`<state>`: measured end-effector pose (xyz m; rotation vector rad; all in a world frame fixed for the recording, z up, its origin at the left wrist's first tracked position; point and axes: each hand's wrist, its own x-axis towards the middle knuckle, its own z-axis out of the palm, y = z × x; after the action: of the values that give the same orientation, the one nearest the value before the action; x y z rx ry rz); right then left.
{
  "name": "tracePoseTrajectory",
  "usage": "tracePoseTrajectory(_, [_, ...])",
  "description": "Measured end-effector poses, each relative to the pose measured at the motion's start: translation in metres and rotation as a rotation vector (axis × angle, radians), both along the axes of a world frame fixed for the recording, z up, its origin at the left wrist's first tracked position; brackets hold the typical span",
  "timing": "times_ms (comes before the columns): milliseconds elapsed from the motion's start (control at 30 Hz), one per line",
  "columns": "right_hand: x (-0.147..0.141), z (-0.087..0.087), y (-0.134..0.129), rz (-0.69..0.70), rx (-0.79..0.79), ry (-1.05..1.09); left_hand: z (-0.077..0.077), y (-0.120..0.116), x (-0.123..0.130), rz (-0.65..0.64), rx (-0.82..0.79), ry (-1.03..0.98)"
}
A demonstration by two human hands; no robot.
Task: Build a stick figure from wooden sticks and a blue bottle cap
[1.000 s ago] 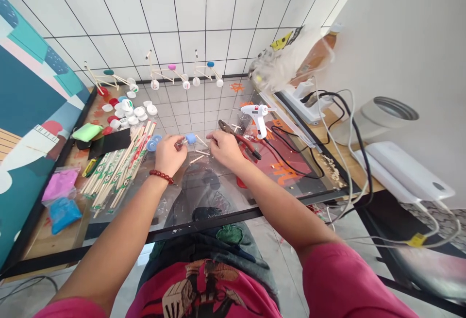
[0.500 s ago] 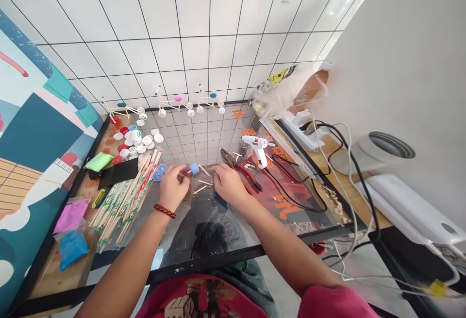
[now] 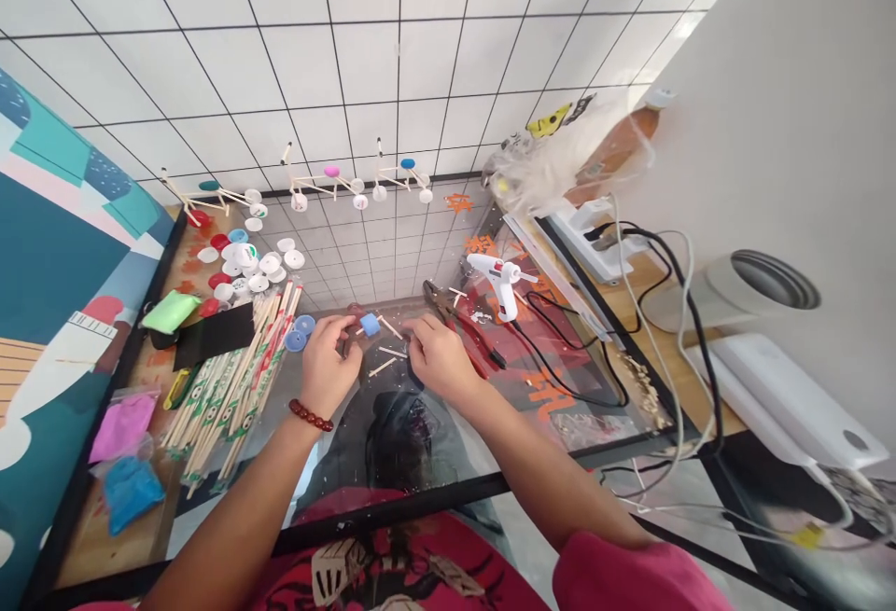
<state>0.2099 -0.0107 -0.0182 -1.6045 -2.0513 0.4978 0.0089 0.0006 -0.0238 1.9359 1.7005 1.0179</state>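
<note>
A small blue block [image 3: 371, 324], perhaps clay, lies on the glass tabletop with short stick pieces beside it. My left hand [image 3: 330, 359] rests just left of the block, its thumb and forefinger curved and apart with nothing visible between them. Opposite it, my right hand [image 3: 438, 359] lies with loosely bent fingers close to the end of a short wooden stick [image 3: 390, 327]. More cut sticks [image 3: 383, 367] lie between the hands. Two blue bottle caps [image 3: 297, 340] are left of my left hand.
A white glue gun [image 3: 498, 283] and red-handled pliers [image 3: 466, 331] lie to the right. Wrapped chopsticks [image 3: 238, 387], white caps [image 3: 270, 263] and clay bags [image 3: 132, 494] are left. Small stick bicycles [image 3: 326, 184] stand along the back. A power strip [image 3: 592, 243] with cables sits at right.
The camera view has tilted up and shifted slightly. Both hands stay beside the blue block and sticks, with only slight finger movement.
</note>
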Motion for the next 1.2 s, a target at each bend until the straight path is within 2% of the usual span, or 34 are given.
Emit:
tracePoseTrajectory(167, [0.001, 0.002, -0.002, -0.014, 0.005, 0.018, -0.003, 0.001, 0.001, 0.013, -0.004, -0.020])
tracePoseTrajectory(267, [0.002, 0.009, -0.006, -0.016, 0.060, -0.004, -0.002, 0.001, 0.001, 0.038, 0.004, -0.083])
tracePoseTrajectory(333, [0.003, 0.016, -0.009, -0.009, 0.107, -0.023, 0.006, -0.003, -0.001, 0.063, 0.052, -0.145])
tracePoseTrajectory(400, [0.006, 0.023, -0.011, -0.004, 0.135, -0.044, 0.021, -0.012, -0.004, 0.065, 0.134, -0.161])
tracePoseTrajectory(500, [0.011, 0.030, -0.011, -0.005, 0.115, -0.092, 0.044, -0.029, -0.009, -0.078, 0.203, 0.043])
tracePoseTrajectory(567, [0.013, 0.033, -0.012, 0.024, 0.052, -0.130, 0.051, -0.039, -0.008, -0.169, 0.160, 0.226])
tracePoseTrajectory(633, [0.013, 0.034, -0.012, 0.070, -0.030, -0.178, 0.048, -0.046, -0.005, -0.206, 0.101, 0.341])
tracePoseTrajectory(700, [0.010, 0.035, -0.013, 0.103, -0.099, -0.243, 0.037, -0.050, 0.000, -0.231, 0.054, 0.422])
tracePoseTrajectory(833, [0.002, 0.034, -0.015, 0.125, -0.149, -0.330, 0.020, -0.051, 0.002, -0.316, 0.005, 0.461])
tracePoseTrajectory(1033, [-0.011, 0.022, -0.020, 0.083, -0.128, -0.212, 0.030, -0.050, -0.019, -0.437, -0.023, 0.437])
tracePoseTrajectory(1100, [-0.018, 0.017, -0.021, 0.071, -0.126, -0.175, 0.032, -0.046, -0.028, -0.399, -0.037, 0.364])
tracePoseTrajectory(1200, [-0.030, 0.012, -0.023, 0.048, -0.132, -0.184, 0.030, -0.037, -0.034, -0.243, -0.048, 0.249])
